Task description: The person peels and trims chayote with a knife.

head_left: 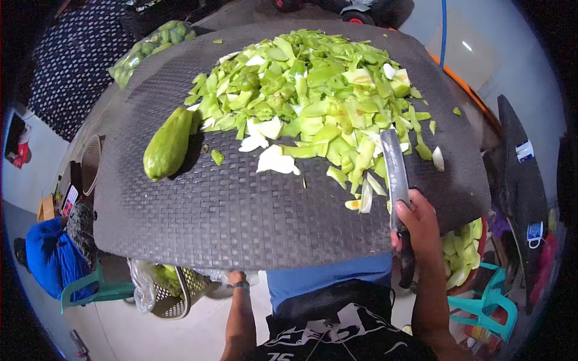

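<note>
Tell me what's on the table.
A green vegetable, white scraps and a heap of peelings; the right hand holds a knife above. The heap hides whatever lies beneath.

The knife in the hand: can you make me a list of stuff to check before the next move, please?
1. Knife held: ok, the right hand grips it.
2. Thumb off the metal: not ok, it lies over the blade near the handle.
3. Left hand away from the blade: ok, it is down past the table edge.
4. What the left hand holds: cannot tell, its fingers are hidden.
5. Blade clear of green scraps: not ok, scraps lie right around its tip.
6. Long green vegetable away from the blade: ok, it lies on the table's left side.
</note>
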The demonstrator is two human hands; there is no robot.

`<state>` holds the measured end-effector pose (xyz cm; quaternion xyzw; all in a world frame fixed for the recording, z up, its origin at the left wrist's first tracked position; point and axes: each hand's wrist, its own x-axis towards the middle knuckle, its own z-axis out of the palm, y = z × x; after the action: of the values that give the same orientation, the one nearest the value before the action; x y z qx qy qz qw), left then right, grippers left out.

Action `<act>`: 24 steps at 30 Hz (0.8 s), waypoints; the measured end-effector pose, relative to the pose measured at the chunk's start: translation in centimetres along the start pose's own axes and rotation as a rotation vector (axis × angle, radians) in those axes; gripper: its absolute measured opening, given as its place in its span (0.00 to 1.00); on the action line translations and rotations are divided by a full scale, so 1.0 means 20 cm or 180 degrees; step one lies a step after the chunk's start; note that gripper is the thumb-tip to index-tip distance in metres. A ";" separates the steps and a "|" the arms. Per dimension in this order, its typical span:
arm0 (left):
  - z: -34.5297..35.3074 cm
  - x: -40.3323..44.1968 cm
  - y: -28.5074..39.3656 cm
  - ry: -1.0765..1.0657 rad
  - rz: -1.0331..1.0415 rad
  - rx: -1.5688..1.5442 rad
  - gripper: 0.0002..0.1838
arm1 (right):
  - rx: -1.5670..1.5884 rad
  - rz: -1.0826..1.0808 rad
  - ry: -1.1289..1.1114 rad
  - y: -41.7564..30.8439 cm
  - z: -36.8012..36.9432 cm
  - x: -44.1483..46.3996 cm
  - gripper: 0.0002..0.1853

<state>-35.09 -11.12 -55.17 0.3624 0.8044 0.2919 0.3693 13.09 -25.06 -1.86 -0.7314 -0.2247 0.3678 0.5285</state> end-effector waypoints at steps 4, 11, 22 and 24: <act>-0.08 -0.12 0.12 0.0026 0.0136 0.0754 0.18 | -0.0234 -0.0053 0.0424 0.00 0.04 0.01 0.11; -0.26 -0.18 0.13 0.0023 0.0201 0.1342 0.19 | -0.0460 0.0415 0.0740 0.00 0.03 0.02 0.19; -0.31 -0.08 0.20 0.0005 0.0397 0.1678 0.20 | 0.0049 0.0662 0.0872 0.03 0.03 0.02 0.22; -0.30 -0.08 0.22 -0.0002 0.0473 0.1752 0.20 | 0.0044 0.0602 0.0906 0.03 0.03 0.02 0.22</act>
<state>-37.55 -11.15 -48.06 0.5072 0.8245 0.0887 0.2349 12.78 -24.59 -2.60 -0.7903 -0.0752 0.3101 0.5231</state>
